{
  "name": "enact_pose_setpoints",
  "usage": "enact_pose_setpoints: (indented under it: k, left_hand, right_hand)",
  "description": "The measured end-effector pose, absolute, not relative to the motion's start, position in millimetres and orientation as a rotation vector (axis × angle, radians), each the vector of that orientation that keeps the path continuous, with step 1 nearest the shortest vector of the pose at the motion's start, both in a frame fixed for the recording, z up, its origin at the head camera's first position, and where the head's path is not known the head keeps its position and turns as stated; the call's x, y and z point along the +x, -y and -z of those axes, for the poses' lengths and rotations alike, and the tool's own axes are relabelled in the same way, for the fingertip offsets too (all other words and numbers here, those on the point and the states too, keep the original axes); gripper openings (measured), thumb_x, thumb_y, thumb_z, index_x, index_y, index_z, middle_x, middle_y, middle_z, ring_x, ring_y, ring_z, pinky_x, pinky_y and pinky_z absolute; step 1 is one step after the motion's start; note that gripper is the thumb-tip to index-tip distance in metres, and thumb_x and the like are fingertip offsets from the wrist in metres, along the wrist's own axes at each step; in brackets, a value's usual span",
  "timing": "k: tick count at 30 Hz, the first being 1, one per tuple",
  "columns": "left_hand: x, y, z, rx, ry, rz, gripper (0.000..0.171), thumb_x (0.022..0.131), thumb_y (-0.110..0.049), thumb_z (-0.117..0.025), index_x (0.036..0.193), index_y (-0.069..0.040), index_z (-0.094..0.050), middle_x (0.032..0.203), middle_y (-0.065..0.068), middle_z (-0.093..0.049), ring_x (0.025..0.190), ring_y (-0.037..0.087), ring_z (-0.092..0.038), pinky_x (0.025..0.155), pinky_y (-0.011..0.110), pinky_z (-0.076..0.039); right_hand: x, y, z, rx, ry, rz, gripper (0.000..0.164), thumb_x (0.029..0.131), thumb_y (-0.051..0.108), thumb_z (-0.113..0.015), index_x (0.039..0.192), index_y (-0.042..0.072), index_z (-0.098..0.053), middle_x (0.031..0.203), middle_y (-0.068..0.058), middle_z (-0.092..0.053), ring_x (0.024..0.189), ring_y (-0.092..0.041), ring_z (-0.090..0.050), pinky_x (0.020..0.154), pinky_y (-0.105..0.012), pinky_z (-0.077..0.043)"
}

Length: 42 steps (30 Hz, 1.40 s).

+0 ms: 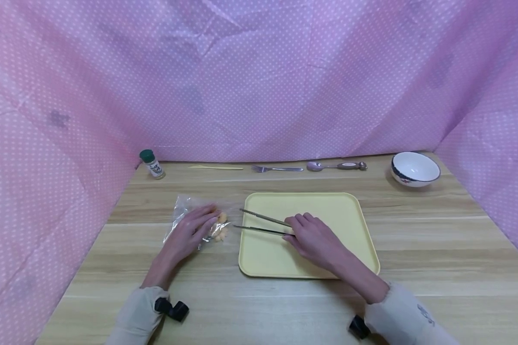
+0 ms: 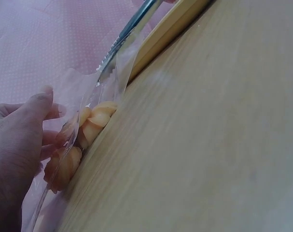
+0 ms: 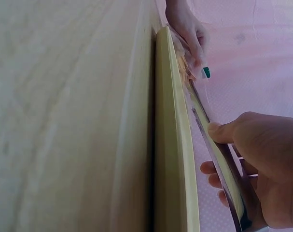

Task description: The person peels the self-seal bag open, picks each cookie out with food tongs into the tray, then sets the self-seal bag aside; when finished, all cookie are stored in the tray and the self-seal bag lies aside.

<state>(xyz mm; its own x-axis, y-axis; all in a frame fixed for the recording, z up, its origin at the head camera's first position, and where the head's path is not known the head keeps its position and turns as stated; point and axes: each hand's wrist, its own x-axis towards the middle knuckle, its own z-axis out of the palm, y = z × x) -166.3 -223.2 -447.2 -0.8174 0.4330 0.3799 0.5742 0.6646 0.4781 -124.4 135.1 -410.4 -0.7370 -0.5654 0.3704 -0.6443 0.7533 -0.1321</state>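
A clear plastic bag [image 1: 179, 211] lies left of the tray, with several tan, ridged pieces like small twisted pastries [image 2: 95, 123] in it. My left hand [image 1: 192, 228] holds the bag, fingers and thumb around its film beside the pastries [image 1: 220, 227]. In my right hand [image 1: 312, 239] are metal tongs [image 1: 265, 231], gripped between thumb and fingers above the yellow tray [image 1: 267, 263]. The two arms of the tongs are spread, and their tips point left at the bag's opening. The left wrist view shows the tong tips [image 2: 105, 67] overlapping the bag's film.
Along the back of the table lie a pale yellow knife [image 1: 216, 167], a fork [image 1: 280, 169] and a spoon [image 1: 336, 166]. A green-capped shaker [image 1: 152, 164] stands at the back left, a white bowl [image 1: 416, 169] at the back right. Pink dotted cloth [image 1: 259, 96] hangs behind.
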Motion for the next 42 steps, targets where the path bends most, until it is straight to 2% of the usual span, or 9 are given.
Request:
enact_pose_setpoints:
  k: [42]
  left_hand:
    - [-166.2, 222.4, 445.2, -0.819, 2.655, 0.851, 0.033, 0.107, -0.017, -0.059, 0.136, -0.007, -0.068, 0.149, 0.014, -0.057, 0.140, 0.037, -0.048, 0.116, 0.057, -0.035]
  right_hand:
    - [-138.8, -97.5, 412.8, 1.143, 2.605, -0.251, 0.033, 0.098, 0.029, -0.075, 0.116, 0.003, -0.066, 0.100, -0.006, -0.067, 0.097, -0.026, -0.064, 0.078, -0.037, -0.057]
